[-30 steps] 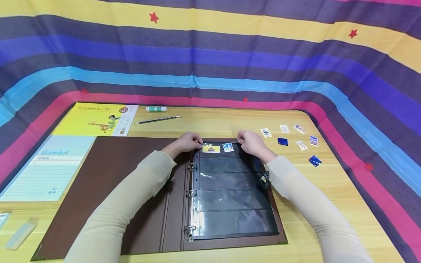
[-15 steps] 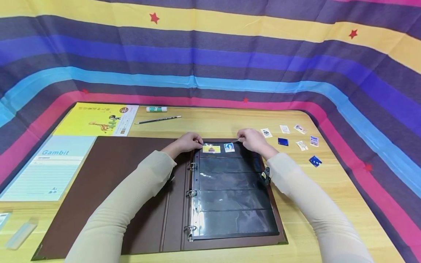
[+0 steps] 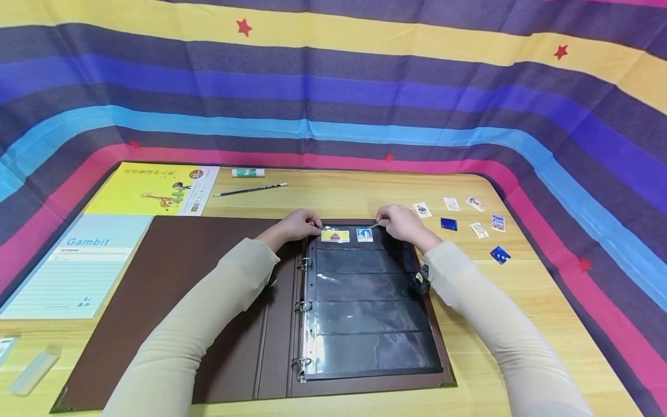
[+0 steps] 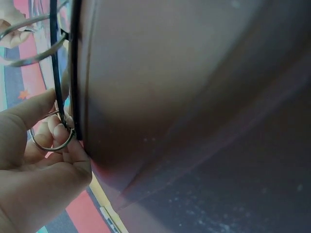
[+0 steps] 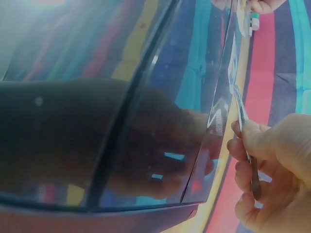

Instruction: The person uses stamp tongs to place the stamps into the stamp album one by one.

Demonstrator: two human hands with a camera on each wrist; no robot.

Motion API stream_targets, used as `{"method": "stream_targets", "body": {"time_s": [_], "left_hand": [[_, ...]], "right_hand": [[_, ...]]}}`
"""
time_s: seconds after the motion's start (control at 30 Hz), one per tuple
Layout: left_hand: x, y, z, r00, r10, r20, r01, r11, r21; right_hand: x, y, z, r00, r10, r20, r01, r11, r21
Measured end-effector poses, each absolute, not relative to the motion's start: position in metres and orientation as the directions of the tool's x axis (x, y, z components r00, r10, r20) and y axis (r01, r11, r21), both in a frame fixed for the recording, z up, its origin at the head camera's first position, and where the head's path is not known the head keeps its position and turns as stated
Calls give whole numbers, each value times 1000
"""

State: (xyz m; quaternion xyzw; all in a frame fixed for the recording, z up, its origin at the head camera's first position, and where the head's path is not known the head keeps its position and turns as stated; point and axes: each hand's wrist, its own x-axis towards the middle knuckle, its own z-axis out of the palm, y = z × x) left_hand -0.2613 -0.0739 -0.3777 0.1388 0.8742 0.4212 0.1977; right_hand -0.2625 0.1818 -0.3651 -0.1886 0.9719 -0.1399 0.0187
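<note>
A brown ring binder [image 3: 219, 295] lies open, with a black pocket page [image 3: 372, 317] of clear strips on its rings. In the top strip sit a yellow stamp [image 3: 335, 236] and, to its right, a blue-and-white stamp [image 3: 365, 235]. My left hand [image 3: 298, 225] pinches the page's top left corner; in the left wrist view its fingers are beside a metal ring [image 4: 47, 149]. My right hand [image 3: 402, 223] grips metal tweezers [image 5: 254, 182] at the page's top edge. Their tips reach the blue-and-white stamp, partly lost in glare in the right wrist view.
Several loose stamps [image 3: 479, 230] lie on the table to the right. A yellow book [image 3: 140, 188], a notepad [image 3: 73, 278], a pencil [image 3: 250, 190] and a glue stick [image 3: 248, 172] are at the left and back. A striped cloth [image 3: 333, 87] hangs behind.
The blue-and-white stamp has shifted slightly right in the top strip and now sits straighter. My right hand has moved a little with the tweezers; the left hand holds still.
</note>
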Motion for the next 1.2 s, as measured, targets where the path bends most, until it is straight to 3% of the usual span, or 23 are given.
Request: {"method": "stream_targets", "body": {"time_s": [0.27,0.53,0.87,1.2], "left_hand": [[-260,-74,-377,-878,411,-245,68,613,787],[-260,-75,-376,-878,412,-244,75,621,780],[-259,-75,-376,-880,404,-249,64,620,782],[-260,-73,-377,-880,399,-256,46,609,792]], "right_hand": [[-261,201,-359,-954,-297,49,-292,875,-387],[-254,260,-355,-979,-188,79,-202,860,-469],[-245,339,-365,-997,-46,63,-68,913,-402],[-235,356,-372,-999,-26,-27,-14,924,-382]]}}
